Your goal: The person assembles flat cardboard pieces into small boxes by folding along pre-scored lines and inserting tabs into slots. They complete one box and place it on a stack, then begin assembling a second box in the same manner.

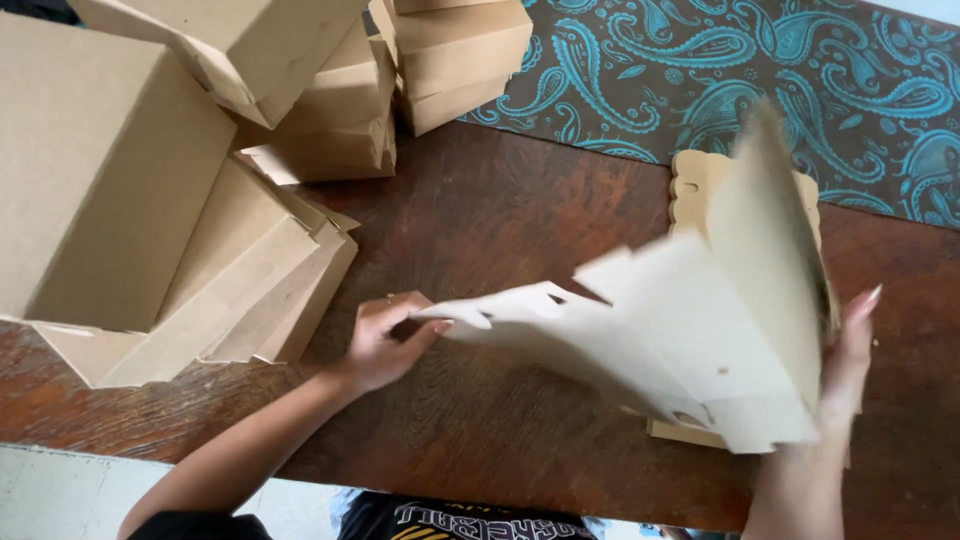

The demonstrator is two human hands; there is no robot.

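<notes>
While the left hand (385,340) pinches one notched end of an unfolded cardboard blank (690,330) between thumb and curled fingers, the right hand (848,365) backs the other end, fingers straight and pointing up along its far-right edge. Left grip: closed on a tab of the sheet, thumb on top, fingertips tucked under; nail tips visible. Right grip: palm flat to the sheet's rear face, thumb not visible, so whether it clamps or only props cannot be told. Blank sits between the two hands, lifted off the dark wooden table (500,230), pale inner face toward the camera, one panel raised and tilted near the right hand. Motion blur softens its upper edge and the slots cut in it. Beneath it, on the table at right, lies a stack of flat blanks (692,185) with a scalloped edge, mostly covered by the held sheet. Far left and left: folded cardboard boxes (150,200) piled and leaning, several cut off by the frame. Far right: teal paisley cloth (760,70) over the table's far side. Both forearms run out of the near edge; a dark printed shirt (460,518) shows there, partly cropped.
</notes>
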